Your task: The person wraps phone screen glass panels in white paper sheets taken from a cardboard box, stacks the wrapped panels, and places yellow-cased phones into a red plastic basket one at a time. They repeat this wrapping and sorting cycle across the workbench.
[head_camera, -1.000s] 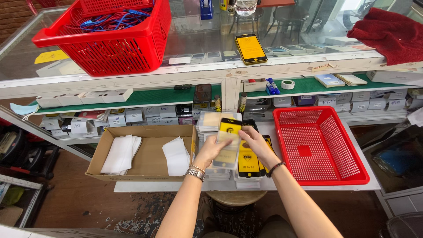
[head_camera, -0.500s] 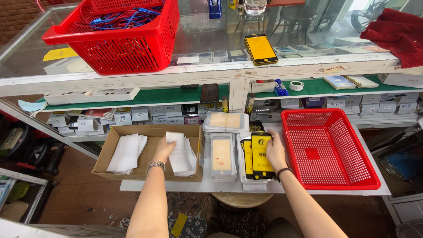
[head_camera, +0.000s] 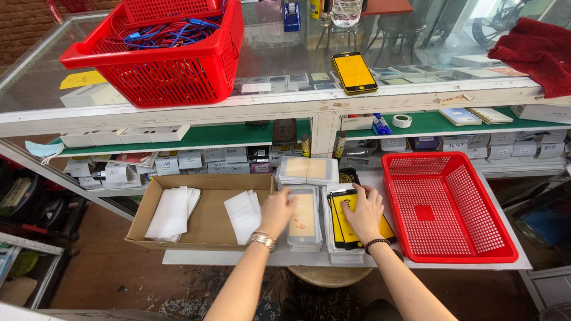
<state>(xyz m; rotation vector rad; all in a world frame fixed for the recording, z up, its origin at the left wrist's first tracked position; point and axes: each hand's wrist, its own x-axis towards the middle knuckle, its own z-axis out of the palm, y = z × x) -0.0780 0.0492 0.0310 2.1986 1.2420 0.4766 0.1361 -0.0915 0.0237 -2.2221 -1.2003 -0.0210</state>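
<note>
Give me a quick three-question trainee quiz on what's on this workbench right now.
1. True or false: the red mesh tray on the right holds a pile of phones.
2. Which lies under the right hand? A) the black-and-yellow screen protectors B) the tape roll C) the cardboard box
3. What does the left hand rest on?

Key: 1. False, it is nearly empty. 2. A. 3. The stack of clear-packaged screen protectors.
</note>
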